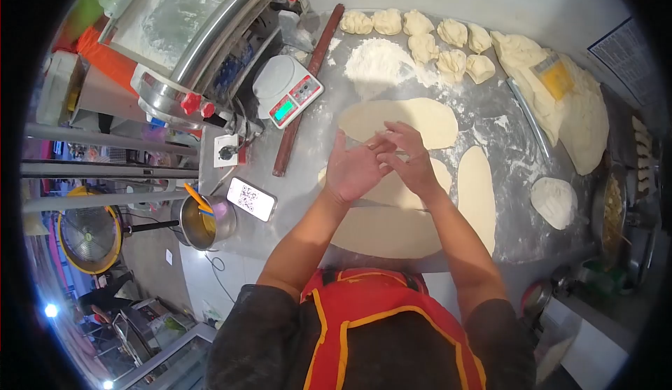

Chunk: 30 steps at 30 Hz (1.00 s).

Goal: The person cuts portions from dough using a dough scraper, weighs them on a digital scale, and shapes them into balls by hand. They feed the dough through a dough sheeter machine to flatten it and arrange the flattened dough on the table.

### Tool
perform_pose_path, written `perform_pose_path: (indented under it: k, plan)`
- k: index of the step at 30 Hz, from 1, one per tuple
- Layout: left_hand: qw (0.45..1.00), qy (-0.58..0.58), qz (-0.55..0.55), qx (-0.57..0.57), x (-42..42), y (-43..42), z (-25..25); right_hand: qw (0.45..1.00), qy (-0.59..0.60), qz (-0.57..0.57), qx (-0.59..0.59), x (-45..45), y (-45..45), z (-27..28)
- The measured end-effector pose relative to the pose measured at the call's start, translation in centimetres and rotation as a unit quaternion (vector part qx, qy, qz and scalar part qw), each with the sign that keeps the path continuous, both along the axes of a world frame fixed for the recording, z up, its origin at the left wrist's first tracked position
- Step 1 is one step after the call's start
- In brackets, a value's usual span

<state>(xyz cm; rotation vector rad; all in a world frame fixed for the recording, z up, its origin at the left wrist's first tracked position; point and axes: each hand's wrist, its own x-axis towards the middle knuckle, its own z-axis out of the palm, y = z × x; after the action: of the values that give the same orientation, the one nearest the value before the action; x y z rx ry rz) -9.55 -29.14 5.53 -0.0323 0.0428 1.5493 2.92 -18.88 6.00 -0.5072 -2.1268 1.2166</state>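
My left hand (354,171) is held palm up above the work table, its fingers stretched to the right. My right hand (413,162) meets it, the fingers bent and apart, touching the left fingertips. I see nothing held in either hand. Below them lie flat, rolled-out dough sheets: a far one (430,120), a middle one (399,192) partly hidden by my hands, a near one (385,232) and a long upright one (476,194) on the right.
Flour (378,61) and several dough lumps (451,33) lie at the back. A large dough mass (574,110) bears a yellow-bladed scraper (556,78). Around are a metal rod (530,120), dough ball (553,202), scale (287,89), wooden rolling pin (308,89), phone (251,199) and dough machine (210,33).
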Motion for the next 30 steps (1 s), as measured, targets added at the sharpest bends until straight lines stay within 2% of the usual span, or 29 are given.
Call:
perform_pose_path:
  k: [3, 6, 9, 10, 12, 14, 15, 18, 21, 23, 25, 27, 30]
  plan:
    - [0.999, -0.047, -0.017, 0.020, 1.1, -0.5, -0.2, 0.971, -0.009, 0.011, -0.237, -0.1, -1.5, 0.4]
    - [0.999, 0.004, -0.043, -0.032, 1.5, -0.8, -0.2, 0.985, -0.028, -0.021, -0.168, 0.2, -1.9, -0.6]
    - [0.995, 0.031, -0.056, -0.074, 1.7, -0.7, 0.0, 0.984, -0.015, -0.099, -0.144, -0.2, -3.1, -0.9]
    - [0.993, 0.052, -0.062, -0.083, 1.8, -0.6, 0.1, 0.979, -0.034, -0.107, -0.171, -0.3, -3.1, -0.7]
    - [0.981, 0.152, -0.079, -0.094, 1.9, -0.5, 0.4, 0.964, -0.072, -0.122, -0.225, -0.6, -3.0, 0.5]
    - [0.949, 0.283, -0.096, -0.102, 2.1, -0.2, -0.3, 0.968, -0.090, -0.108, -0.210, -1.2, -1.4, -1.5]
    - [0.927, 0.345, -0.104, -0.106, 2.3, -0.3, -0.4, 0.969, -0.100, -0.101, -0.204, -1.3, -0.3, -2.7]
    - [0.859, 0.474, -0.087, -0.171, 1.3, -2.1, 0.6, 0.976, -0.176, -0.124, -0.019, -1.5, 3.5, -4.4]
    - [0.741, 0.607, -0.062, -0.280, -0.3, -4.1, -0.7, 0.921, -0.362, -0.128, 0.071, -2.3, 5.7, -3.4]
    - [0.669, 0.694, -0.009, -0.265, -0.8, -6.1, -3.0, 0.911, -0.369, -0.123, 0.139, -2.7, 6.7, -5.6]
    - [0.601, 0.754, 0.027, -0.266, -0.9, -7.0, -3.4, 0.912, -0.348, -0.105, 0.192, -2.8, 7.4, -7.4]
    - [0.541, 0.791, 0.045, -0.283, -1.0, -7.5, -2.3, 0.915, -0.354, -0.123, 0.148, -2.8, 7.6, -7.0]
    - [0.451, 0.843, 0.105, -0.272, -1.1, -8.4, -3.6, 0.916, -0.377, -0.120, 0.069, -2.2, 8.1, -7.3]
